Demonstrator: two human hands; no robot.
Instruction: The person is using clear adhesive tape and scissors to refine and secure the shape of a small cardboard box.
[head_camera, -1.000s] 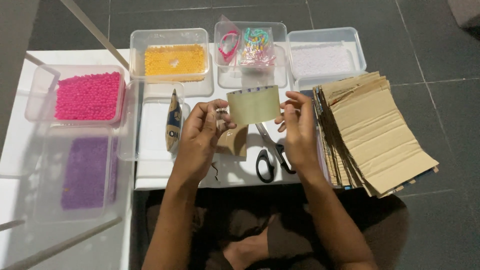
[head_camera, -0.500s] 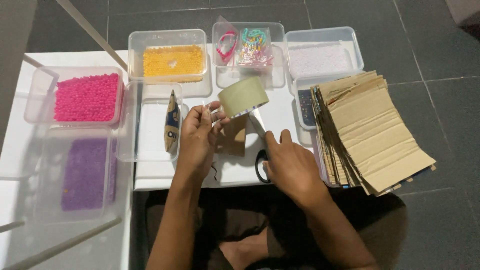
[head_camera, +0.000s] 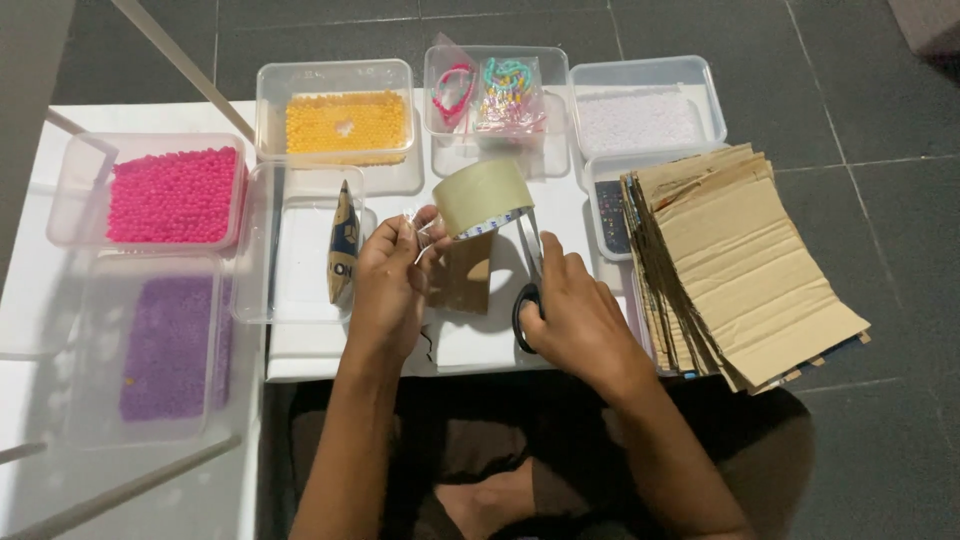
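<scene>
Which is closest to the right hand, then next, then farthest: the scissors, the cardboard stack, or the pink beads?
From the right hand:
1. Scissors, under its fingers.
2. Cardboard stack, just to its right.
3. Pink beads, far left, beyond the left hand.

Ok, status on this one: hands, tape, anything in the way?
Left hand holds tape roll up, pulled end pinched. Right hand on scissors, flat on table. Small cardboard piece under roll; nothing blocking.

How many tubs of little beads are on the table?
4: pink tub far left, purple tub below it, orange tub at top, white tub top right. Others may be hidden outside the view.
</scene>
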